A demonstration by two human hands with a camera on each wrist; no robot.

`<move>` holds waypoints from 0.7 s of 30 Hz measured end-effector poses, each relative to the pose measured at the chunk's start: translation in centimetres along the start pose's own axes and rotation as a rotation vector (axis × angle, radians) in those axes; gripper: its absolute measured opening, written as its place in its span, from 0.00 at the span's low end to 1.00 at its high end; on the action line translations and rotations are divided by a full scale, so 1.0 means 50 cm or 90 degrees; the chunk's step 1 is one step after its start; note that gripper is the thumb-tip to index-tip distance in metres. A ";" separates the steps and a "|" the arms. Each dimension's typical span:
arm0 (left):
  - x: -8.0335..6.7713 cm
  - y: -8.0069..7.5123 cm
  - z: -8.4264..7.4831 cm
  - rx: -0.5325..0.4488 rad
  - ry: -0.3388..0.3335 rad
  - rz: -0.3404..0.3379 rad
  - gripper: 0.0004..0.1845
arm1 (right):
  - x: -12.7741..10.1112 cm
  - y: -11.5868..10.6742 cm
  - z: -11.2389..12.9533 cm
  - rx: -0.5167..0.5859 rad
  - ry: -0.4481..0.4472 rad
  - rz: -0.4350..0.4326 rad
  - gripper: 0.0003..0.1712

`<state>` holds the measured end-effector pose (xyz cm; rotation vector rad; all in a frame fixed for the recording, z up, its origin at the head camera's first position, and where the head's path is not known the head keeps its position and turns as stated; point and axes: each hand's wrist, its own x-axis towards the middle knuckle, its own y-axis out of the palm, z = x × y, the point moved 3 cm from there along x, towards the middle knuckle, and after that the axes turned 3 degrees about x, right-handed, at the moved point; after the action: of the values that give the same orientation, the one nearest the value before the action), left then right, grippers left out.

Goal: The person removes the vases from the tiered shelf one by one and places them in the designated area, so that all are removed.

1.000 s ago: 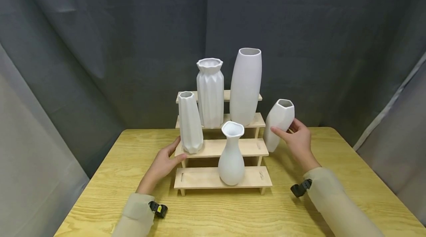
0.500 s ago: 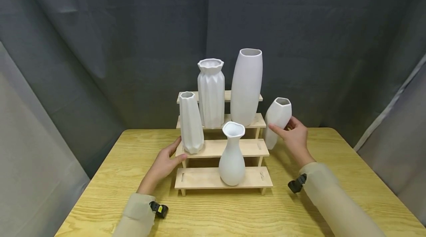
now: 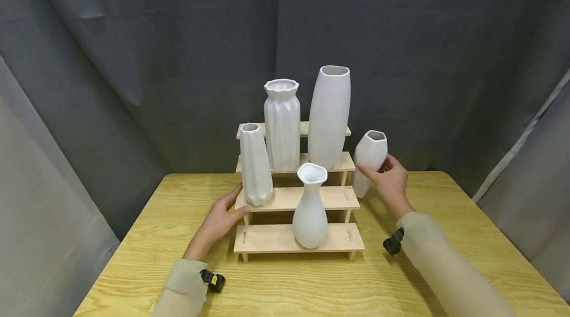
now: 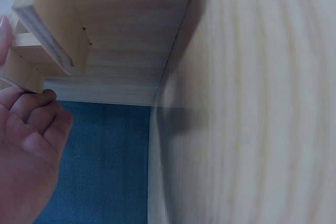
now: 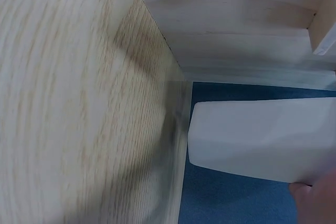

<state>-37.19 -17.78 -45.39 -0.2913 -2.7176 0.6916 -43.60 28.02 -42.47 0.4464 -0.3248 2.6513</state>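
At right of stand: faceted vase held tilted, clear of table.
Gripped at mid-body by right hand, thumb in front, fingers curled behind; base seen hanging free in right wrist view. Left hand relaxed, fingers straight, steadying left end of stepped stand. Step judged in hand: carrying vase toward a step, not yet set down. Next move calls for righting vase and lowering onto bare right part of second step. In the way: bottle vase on lowest step, tall vase and pleated vase on third step, ribbed vase at left of second step; stand edge just beside vase, knock risk.
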 end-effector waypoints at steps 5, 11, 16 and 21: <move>0.000 0.000 0.001 -0.001 0.002 -0.002 0.42 | 0.004 0.012 -0.001 -0.005 -0.011 0.005 0.44; -0.007 0.000 -0.020 -0.003 -0.003 0.005 0.41 | 0.006 0.025 -0.011 -0.017 -0.028 0.001 0.40; -0.016 -0.009 -0.066 0.012 -0.004 0.017 0.40 | 0.006 0.033 -0.018 -0.006 -0.037 -0.005 0.37; -0.022 -0.012 -0.082 0.019 -0.008 0.025 0.39 | 0.004 0.037 -0.021 -0.008 -0.040 -0.006 0.37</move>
<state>-34.78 -16.85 -41.94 -0.3351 -2.7179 0.7472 -44.88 26.78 -43.65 0.5276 -0.3584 2.6276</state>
